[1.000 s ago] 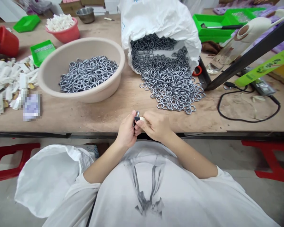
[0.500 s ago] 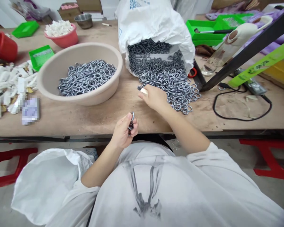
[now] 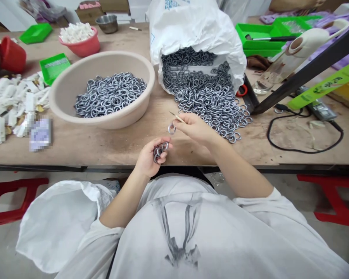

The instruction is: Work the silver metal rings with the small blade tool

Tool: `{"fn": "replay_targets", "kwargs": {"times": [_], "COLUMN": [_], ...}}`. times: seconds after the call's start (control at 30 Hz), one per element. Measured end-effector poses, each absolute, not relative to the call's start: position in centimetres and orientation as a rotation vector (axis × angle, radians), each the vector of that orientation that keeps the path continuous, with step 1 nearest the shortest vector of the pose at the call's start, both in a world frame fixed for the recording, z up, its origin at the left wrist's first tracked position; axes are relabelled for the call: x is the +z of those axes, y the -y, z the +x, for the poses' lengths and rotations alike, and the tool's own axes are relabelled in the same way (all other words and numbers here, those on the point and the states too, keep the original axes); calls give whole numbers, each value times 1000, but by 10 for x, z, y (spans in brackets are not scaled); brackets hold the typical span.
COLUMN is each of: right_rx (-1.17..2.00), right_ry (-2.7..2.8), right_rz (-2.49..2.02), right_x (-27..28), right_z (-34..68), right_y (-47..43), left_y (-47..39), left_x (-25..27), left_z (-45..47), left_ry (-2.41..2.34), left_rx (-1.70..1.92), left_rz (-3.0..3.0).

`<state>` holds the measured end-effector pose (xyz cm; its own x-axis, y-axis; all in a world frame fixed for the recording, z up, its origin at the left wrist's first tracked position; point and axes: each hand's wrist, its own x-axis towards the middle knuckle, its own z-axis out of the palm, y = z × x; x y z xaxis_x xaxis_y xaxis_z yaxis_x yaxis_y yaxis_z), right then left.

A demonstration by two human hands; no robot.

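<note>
Apparently pinched a single ring (image 3: 169, 130) and slim tool (image 3: 179, 118) in the right grip (image 3: 195, 128), just beyond and right of the left grip (image 3: 150, 155); curled the latter loosely around several grey rings (image 3: 158, 151).

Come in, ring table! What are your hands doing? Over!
Left hand: cupping several gray rings. Right hand: holding one ring and thin pale-handled tool. Ring pile at white sack's mouth, just beyond right hand.

On camera I see a workshop: metal rings (image 3: 212, 99) spill from a sack (image 3: 197, 29) beyond the right hand (image 3: 194, 128); a basin (image 3: 113, 123) past the left hand (image 3: 151, 158) holds more.
</note>
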<state>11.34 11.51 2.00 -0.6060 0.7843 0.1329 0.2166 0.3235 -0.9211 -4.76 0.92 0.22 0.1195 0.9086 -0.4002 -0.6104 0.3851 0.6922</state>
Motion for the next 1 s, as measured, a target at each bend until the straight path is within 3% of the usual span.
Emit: {"fn": "replay_targets", "kwargs": {"times": [0.07,0.13,0.63,0.8,1.0], "right_rx": [1418,1359,303,329,319], "right_ry": [1960,1975,2290,2301,2166], "right_rz": [-756,-760,-941,-1006,-1636], "right_x": [23,22,19,11,4], "right_z": [121,124,123,122,130], "right_y": [-91,-75,-24,-34,-103], "left_y": [-8,-5,5,10,15], "left_x": [5,9,11,14,13], "left_z": [-41,-34,-18,-17,-25], "left_ry": [-831,-749,-935,-936,-854], "left_rx": [1012,897,1285,1245,1182], "left_rz": [399,394,435,432,548]}}
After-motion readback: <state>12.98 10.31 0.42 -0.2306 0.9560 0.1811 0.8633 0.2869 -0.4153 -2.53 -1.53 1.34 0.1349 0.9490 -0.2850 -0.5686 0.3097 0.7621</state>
